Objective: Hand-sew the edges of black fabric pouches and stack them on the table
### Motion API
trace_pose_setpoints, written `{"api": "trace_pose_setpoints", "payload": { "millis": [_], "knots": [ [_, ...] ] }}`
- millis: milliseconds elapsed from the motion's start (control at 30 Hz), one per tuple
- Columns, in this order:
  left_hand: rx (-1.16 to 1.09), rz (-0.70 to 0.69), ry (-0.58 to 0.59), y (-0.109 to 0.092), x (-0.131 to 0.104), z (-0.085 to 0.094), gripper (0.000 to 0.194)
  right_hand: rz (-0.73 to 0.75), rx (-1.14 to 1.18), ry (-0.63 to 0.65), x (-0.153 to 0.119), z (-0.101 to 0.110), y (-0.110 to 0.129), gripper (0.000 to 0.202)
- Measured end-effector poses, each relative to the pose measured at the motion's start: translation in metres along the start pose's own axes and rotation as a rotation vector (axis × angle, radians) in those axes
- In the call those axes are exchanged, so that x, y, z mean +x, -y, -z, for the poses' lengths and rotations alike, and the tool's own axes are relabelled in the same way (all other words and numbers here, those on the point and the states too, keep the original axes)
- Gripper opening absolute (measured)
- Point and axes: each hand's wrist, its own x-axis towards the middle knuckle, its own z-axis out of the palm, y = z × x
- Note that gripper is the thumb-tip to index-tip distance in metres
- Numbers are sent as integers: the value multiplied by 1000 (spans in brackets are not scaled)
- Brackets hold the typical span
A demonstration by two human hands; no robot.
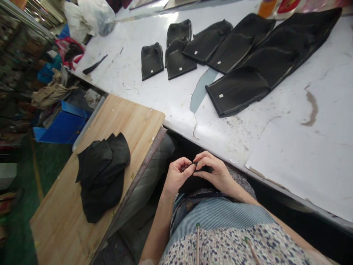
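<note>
Close to my lap, below the table edge, both hands pinch the same dark edge. It belongs to a black leather-like piece (191,185), which hangs down over my lap and is mostly hidden by my hands. My left hand (179,175) is closed, thumb against fingertips. Facing it, my right hand (213,172) is closed in a pinch too, and the fingertips of both almost meet. On a wooden board (146,110) to the left lies a loose pile of black pieces (103,176).
Across the white table (132,88) lie several black folded pieces (239,88) with small white marks, overlapping toward the right. A thin black strip (95,64) rests at the left. Plastic bags (96,16) stand at the back left; a blue box (62,121) sits beside the board.
</note>
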Motion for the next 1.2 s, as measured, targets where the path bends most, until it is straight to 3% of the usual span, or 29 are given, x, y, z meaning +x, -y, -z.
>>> {"api": "trace_pose_setpoints", "payload": {
  "millis": [200,400,533,733,933,1200],
  "knots": [
    [-6,2,-8,4,2,-1,24,-36,37,29,-2,5,-1,16],
    [15,-16,12,4,2,-4,21,-308,176,89,1,12,4,17],
    [116,-53,-2,2,-2,-8,17,-476,259,43,4,12,8,17],
    [212,-71,-2,4,-2,-12,16,-567,324,-23,6,10,12,15],
    [181,-54,27,9,-1,-13,16,-751,589,-91,5,6,8,19],
    [186,-34,14,15,0,-17,19,-757,618,-84,6,9,6,19]
  ]
}}
